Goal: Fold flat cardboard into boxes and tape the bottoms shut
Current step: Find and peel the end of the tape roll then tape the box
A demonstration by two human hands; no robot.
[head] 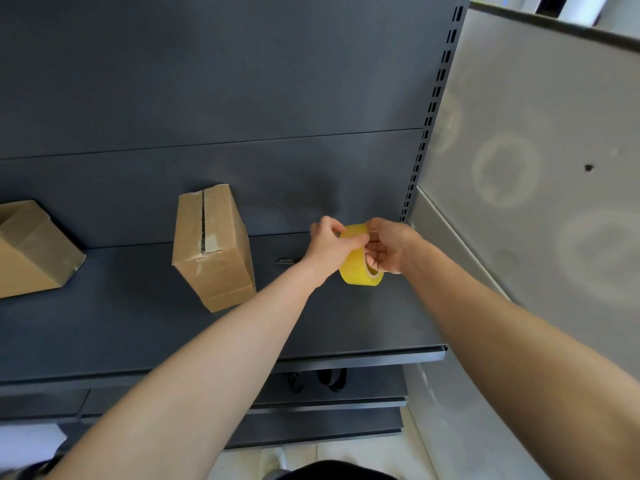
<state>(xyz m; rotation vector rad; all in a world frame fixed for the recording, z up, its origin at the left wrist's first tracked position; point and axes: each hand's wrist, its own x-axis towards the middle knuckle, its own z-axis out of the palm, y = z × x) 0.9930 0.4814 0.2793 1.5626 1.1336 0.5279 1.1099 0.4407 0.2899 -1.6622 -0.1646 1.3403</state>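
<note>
Over dark shelf [138, 327] — left hand [327, 242], right hand [388, 249] grip yellow tape roll [358, 275].

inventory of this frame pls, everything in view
tape roll: 1, yellow, in both hands, over shelf's right part
centre box: 1, brown, on shelf, taped seam showing
left box: 1, brown, on shelf, cut off by left edge
small object: 1, dark, on shelf behind left wrist; unidentifiable
shelf: 1, dark grey, mid-frame
back panel: 1, dark grey, behind shelf
slotted post: 1, dark, right of panel
side wall: 1, pale grey, right
straps: count unclear, black, lower shelf
left hand: pinches roll's top
right hand: grips roll
</note>
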